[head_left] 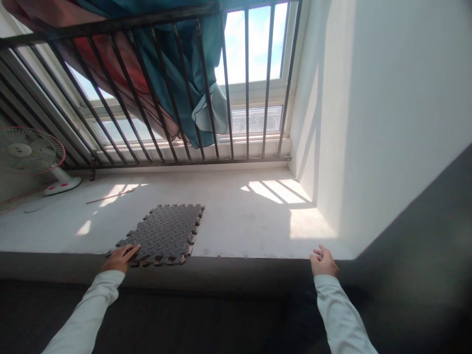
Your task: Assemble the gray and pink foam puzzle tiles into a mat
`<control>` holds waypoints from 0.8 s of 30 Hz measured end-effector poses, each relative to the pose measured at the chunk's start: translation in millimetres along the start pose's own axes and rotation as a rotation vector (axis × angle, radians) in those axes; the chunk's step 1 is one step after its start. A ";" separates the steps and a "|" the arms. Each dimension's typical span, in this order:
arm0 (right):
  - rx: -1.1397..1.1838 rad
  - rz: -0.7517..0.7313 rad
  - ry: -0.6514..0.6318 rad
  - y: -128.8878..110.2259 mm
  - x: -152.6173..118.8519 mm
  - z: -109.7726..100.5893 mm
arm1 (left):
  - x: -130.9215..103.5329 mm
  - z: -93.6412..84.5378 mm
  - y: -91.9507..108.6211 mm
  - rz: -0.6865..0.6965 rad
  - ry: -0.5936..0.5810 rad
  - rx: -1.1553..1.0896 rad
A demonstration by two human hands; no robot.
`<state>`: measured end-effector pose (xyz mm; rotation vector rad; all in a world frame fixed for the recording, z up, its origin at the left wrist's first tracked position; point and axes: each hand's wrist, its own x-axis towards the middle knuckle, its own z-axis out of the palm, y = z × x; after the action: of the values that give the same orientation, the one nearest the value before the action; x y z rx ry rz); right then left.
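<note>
A dark grey interlocking foam mat tile (165, 228) with a ridged top and jigsaw edges lies flat on the white ledge, left of centre. Its near edge reaches just past the ledge's front. My left hand (118, 258) is at the tile's near left corner, with its visible fingers stretched over the top; the underside of the hand is hidden. Far to the right, my right hand (324, 263) hovers by the front edge of the ledge. Its fingers are loosely bent and apart, with nothing visible in them.
The white ledge (236, 226) runs across below a dark metal railing (238, 161). A fan (61, 184) and a thin stick (110, 196) are on its left part. Red and teal curtains (177, 73) hang by the window. A white wall (379, 113) bounds the right.
</note>
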<state>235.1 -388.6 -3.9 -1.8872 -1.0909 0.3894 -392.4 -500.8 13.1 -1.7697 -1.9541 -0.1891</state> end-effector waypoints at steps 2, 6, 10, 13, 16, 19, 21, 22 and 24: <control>-0.011 0.006 -0.009 0.9 0.4 -0.4 | -15.9 5.1 1.0 -0.046 -0.111 0.001; -0.035 0.018 -0.030 3.7 2.0 -2.5 | -23.9 -2.3 13.4 -0.124 -0.225 0.028; -0.053 0.030 -0.064 8.7 5.6 -1.9 | -7.5 -21.7 48.8 -0.085 -0.281 0.058; -0.060 0.038 -0.093 12.5 8.3 -0.1 | 11.7 -35.2 93.3 0.122 -0.310 -0.068; -0.063 0.038 -0.099 15.1 8.6 0.6 | 30.6 -44.7 137.3 0.283 -0.382 -0.156; -0.059 0.038 -0.090 17.3 8.4 -0.6 | 47.2 -50.4 162.2 0.316 -0.503 -0.129; -0.055 0.045 -0.091 18.9 9.9 -2.0 | 56.8 -52.4 167.2 0.296 -0.565 -0.094; -0.054 0.052 -0.094 19.6 11.1 -2.7 | 61.2 -52.8 167.5 0.287 -0.586 -0.081; -0.054 0.068 -0.110 20.6 13.8 -3.7 | 68.9 -52.2 166.6 0.281 -0.614 -0.065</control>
<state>256.2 -383.8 -16.7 -1.9739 -1.1208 0.5122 -220.6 -436.3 52.3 -2.3145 -2.0606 0.4416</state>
